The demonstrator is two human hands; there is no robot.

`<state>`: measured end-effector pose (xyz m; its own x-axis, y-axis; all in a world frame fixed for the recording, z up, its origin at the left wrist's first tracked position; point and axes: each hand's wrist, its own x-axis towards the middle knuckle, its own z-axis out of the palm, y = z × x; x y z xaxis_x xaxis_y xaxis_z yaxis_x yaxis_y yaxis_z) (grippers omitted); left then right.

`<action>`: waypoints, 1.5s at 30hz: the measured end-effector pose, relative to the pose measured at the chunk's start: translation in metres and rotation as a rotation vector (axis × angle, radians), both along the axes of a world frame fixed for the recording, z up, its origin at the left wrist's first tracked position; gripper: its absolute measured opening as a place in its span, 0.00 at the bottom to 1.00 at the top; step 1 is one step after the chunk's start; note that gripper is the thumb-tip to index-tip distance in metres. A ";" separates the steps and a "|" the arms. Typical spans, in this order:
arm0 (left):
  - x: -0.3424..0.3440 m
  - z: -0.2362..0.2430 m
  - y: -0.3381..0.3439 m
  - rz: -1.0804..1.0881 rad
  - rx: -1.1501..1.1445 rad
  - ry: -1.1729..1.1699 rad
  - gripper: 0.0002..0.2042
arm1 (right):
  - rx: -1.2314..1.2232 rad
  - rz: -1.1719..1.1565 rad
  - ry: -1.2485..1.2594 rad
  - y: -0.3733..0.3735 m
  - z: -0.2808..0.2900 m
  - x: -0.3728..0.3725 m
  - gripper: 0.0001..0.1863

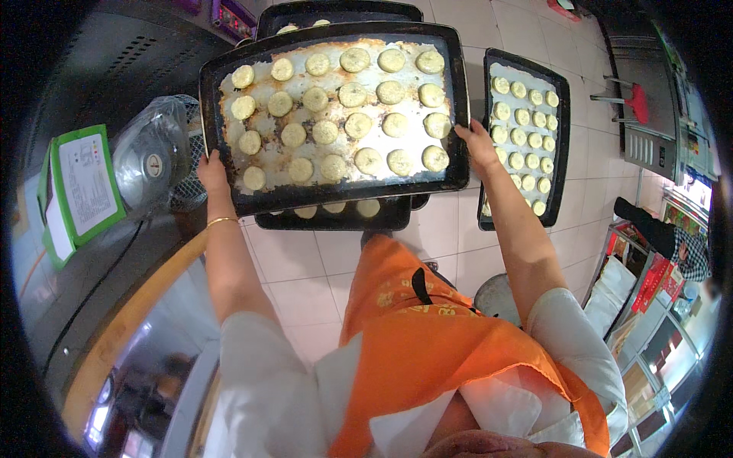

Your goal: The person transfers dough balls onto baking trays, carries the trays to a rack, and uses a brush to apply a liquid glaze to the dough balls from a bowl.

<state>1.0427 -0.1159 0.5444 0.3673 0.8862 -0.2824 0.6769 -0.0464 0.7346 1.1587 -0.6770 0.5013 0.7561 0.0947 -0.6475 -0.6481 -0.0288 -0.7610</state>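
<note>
A large black baking tray (336, 193) is held up in front of me. Rows of pale, round, flat pastries (353, 95) cover its stained, browned paper lining. My left hand (212, 172) is closed on the tray's left edge, while my right hand (477, 143) grips the right edge. Both sets of fingers are partly hidden by the rim. Below the held tray, another dark tray (336, 220) with similar pastries shows only its near edge. A further dark tray (366, 9) peeks out beyond the far edge.
To the right, another black tray (563, 137) carries smaller round pastries on pale paper above the tiled floor (298, 252). At left are a plastic-covered appliance (155, 164) and a green-edged sheet (85, 183). A round metal container (496, 296) stands near my legs. Another person (693, 256) appears far right.
</note>
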 end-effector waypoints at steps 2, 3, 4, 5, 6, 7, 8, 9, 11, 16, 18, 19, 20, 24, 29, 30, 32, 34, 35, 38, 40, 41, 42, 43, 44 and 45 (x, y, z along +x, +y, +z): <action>0.007 -0.006 0.011 0.119 -0.095 -0.094 0.16 | 0.020 -0.248 0.043 0.015 0.000 0.015 0.21; 0.011 -0.008 0.014 0.198 -0.152 -0.165 0.14 | 0.021 -0.358 0.065 0.019 0.001 0.023 0.21; 0.013 -0.008 0.017 0.219 -0.148 -0.194 0.10 | 0.061 -0.468 0.056 0.024 0.001 0.026 0.18; 0.014 -0.008 0.018 0.216 -0.142 -0.214 0.08 | 0.073 -0.512 0.115 0.025 0.001 0.031 0.16; 0.014 -0.007 0.018 0.227 -0.130 -0.231 0.07 | 0.125 -0.522 0.142 0.025 0.001 0.032 0.15; 0.012 -0.006 0.016 0.243 -0.117 -0.254 0.06 | 0.128 -0.566 0.169 0.022 0.002 0.032 0.14; 0.007 -0.005 0.011 0.189 -0.151 -0.362 0.05 | 0.163 -0.575 0.173 0.014 0.002 0.031 0.11; -0.004 0.001 0.007 0.160 -0.171 -0.452 0.05 | 0.187 -0.587 0.167 0.005 0.004 0.025 0.09; -0.021 0.006 -0.023 0.111 0.103 -0.280 0.10 | 0.232 -0.587 0.207 -0.032 0.014 0.007 0.11; -0.050 0.030 -0.150 0.092 -0.011 -0.343 0.15 | 0.139 -0.683 0.108 -0.162 0.063 -0.073 0.14; -0.050 0.041 -0.196 -0.049 -0.231 -0.308 0.16 | 0.220 -0.613 0.027 -0.213 0.086 -0.114 0.14; -0.042 0.042 -0.219 -0.019 -0.094 -0.229 0.15 | 0.045 -0.739 0.071 -0.235 0.096 -0.134 0.15; -0.047 0.045 -0.233 -0.181 -0.373 -0.128 0.15 | -0.030 -0.847 0.110 -0.256 0.108 -0.151 0.16; -0.041 0.029 -0.303 -0.353 -0.211 -0.041 0.18 | -0.141 -0.897 0.113 -0.317 0.140 -0.231 0.17; -0.034 0.017 -0.341 -0.500 -0.160 0.087 0.19 | -0.384 -1.118 0.242 -0.339 0.134 -0.312 0.15; -0.031 0.019 -0.344 -0.529 -0.125 0.090 0.19 | -0.500 -1.195 0.290 -0.340 0.132 -0.323 0.15; -0.023 0.025 -0.344 -0.623 -0.167 0.101 0.22 | -0.439 -1.186 0.310 -0.335 0.125 -0.337 0.13; -0.015 0.033 -0.343 -0.659 -0.137 0.170 0.23 | -0.449 -1.211 0.346 -0.328 0.119 -0.344 0.15; -0.012 0.037 -0.343 -0.668 -0.090 0.167 0.23 | -0.420 -1.245 0.342 -0.324 0.117 -0.345 0.15; -0.009 0.045 -0.339 -0.637 -0.063 0.163 0.20 | -0.335 -1.226 0.275 -0.315 0.113 -0.343 0.16; -0.011 0.050 -0.336 -0.598 -0.049 0.170 0.19 | -0.179 -1.231 0.237 -0.311 0.114 -0.339 0.19; -0.014 0.052 -0.335 -0.591 -0.033 0.163 0.19 | -0.219 -1.201 0.248 -0.310 0.115 -0.336 0.19; -0.017 0.053 -0.333 -0.579 -0.023 0.156 0.18 | -0.288 -1.193 0.262 -0.310 0.117 -0.332 0.20; -0.020 0.054 -0.332 -0.565 -0.013 0.149 0.18 | -0.345 -1.198 0.270 -0.309 0.119 -0.328 0.20; -0.023 0.055 -0.330 -0.549 -0.013 0.146 0.18 | -0.421 -1.165 0.292 -0.309 0.123 -0.322 0.20; -0.026 0.054 -0.329 -0.533 -0.012 0.140 0.18 | -0.483 -1.146 0.306 -0.308 0.126 -0.316 0.20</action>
<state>1.0168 -0.4444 0.5986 0.7227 0.5841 -0.3696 0.6531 -0.4019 0.6418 0.8423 -0.9847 0.6277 0.0640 -0.8010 -0.5953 -0.6318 0.4292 -0.6454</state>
